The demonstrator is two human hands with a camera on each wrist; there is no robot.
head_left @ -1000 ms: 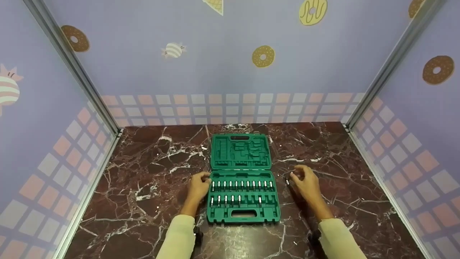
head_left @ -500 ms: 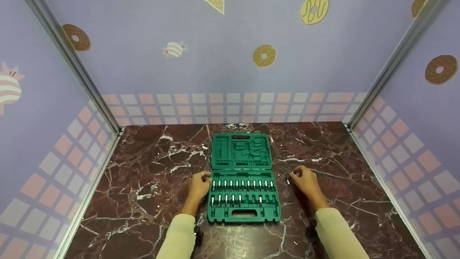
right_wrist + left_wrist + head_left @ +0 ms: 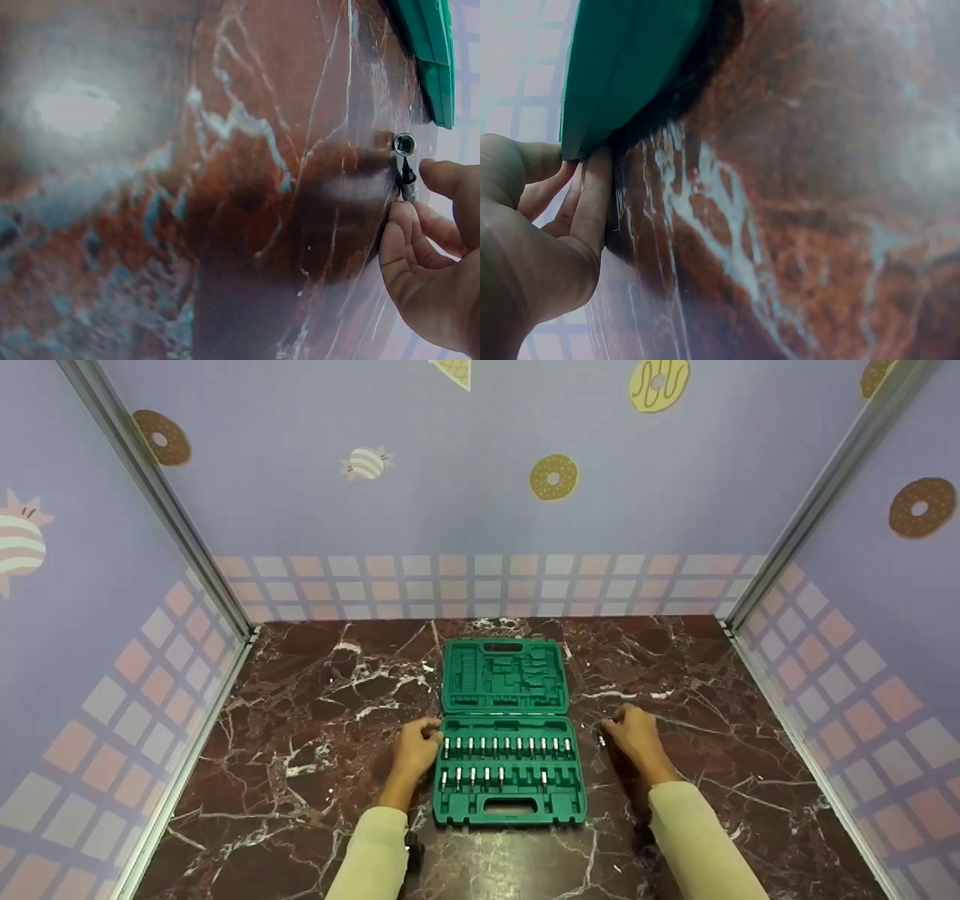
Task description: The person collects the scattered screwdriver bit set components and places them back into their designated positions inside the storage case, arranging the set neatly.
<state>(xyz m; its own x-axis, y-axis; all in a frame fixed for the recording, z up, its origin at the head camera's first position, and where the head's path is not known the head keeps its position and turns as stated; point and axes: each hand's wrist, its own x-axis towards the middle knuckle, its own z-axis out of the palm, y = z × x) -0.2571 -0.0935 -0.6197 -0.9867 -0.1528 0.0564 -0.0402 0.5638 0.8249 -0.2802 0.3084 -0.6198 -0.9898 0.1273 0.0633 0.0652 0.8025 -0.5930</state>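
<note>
A green plastic socket case (image 3: 510,808) lies unfolded on the marble table, its lid half at the back. Two rows of chrome bit sockets (image 3: 495,748) sit in the front half; several slots in the nearer row hold nothing. My left hand (image 3: 416,750) pinches the case's left edge, thumb on one side and fingers on the other in the left wrist view. My right hand (image 3: 636,735) is low on the right, thumb and curled fingers around a loose chrome bit socket (image 3: 405,145) lying there. A gap shows between thumb and metal. A second silver end (image 3: 409,187) is near the fingertips.
The dark red marble tabletop (image 3: 337,780) extends on both sides of the case. A patterned back wall (image 3: 480,510) and two side walls, joined by metal posts (image 3: 825,487), enclose it.
My right hand has moved slightly left toward the loose bit socket, and its thumb and fingers have drawn closer together. The left hand has stayed at the case's edge.
</note>
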